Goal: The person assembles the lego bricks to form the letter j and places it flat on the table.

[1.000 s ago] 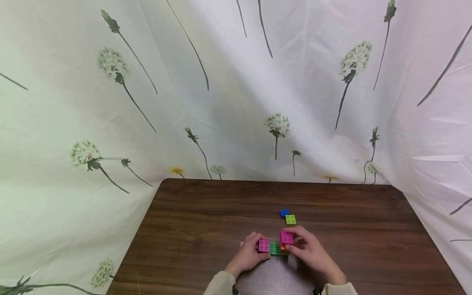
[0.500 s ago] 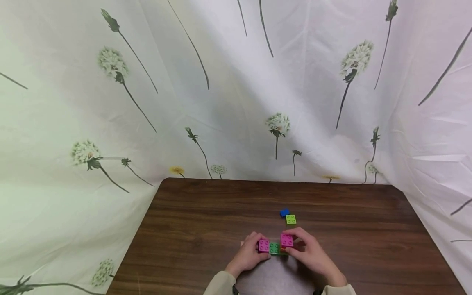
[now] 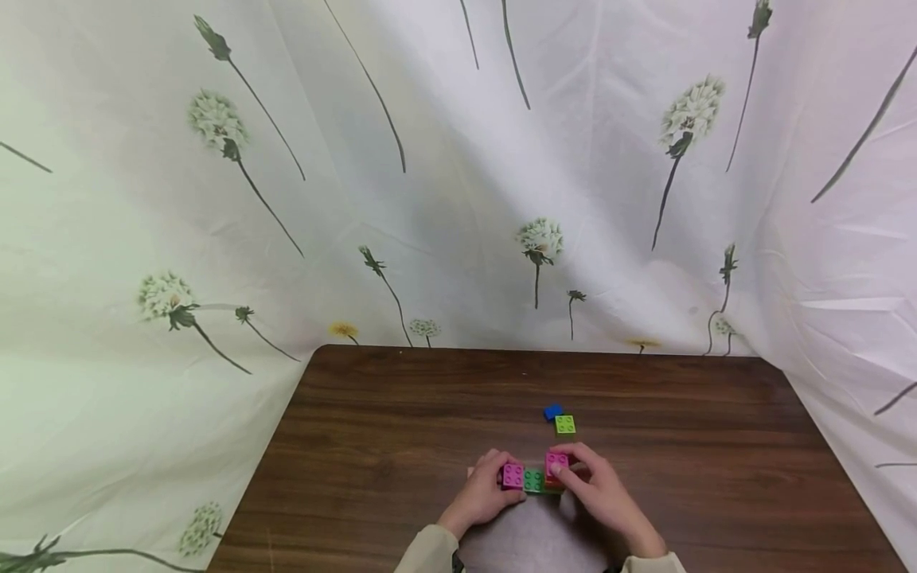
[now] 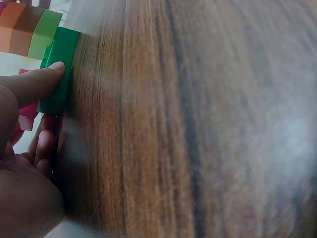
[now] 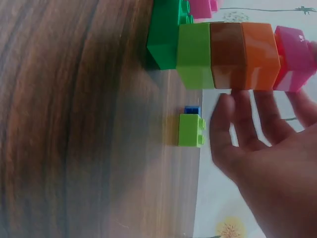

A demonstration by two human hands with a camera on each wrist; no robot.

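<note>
My left hand (image 3: 485,489) grips a long green toy building brick (image 4: 66,44), thumb on its near side. One pink brick (image 3: 513,476) sits on its left end. On the right end rises a stack of a lime brick (image 5: 194,54), a brown brick (image 5: 228,54) and an orange brick (image 5: 260,54). A second pink brick (image 3: 556,458) tops this stack, slightly tilted with a narrow gap in the right wrist view. My right hand (image 3: 602,485) holds that upper pink brick, thumb on its top and fingers behind.
Beyond the hands lie a loose lime brick (image 3: 564,424) and a blue brick (image 3: 552,411), close together on the dark wooden table (image 3: 401,414). A white cloth (image 3: 458,239) printed with dandelions hangs behind and beside the table.
The right thumb has moved from the near side of the upper pink brick onto its top. That brick has come down onto the orange one. My left hand stays put.
</note>
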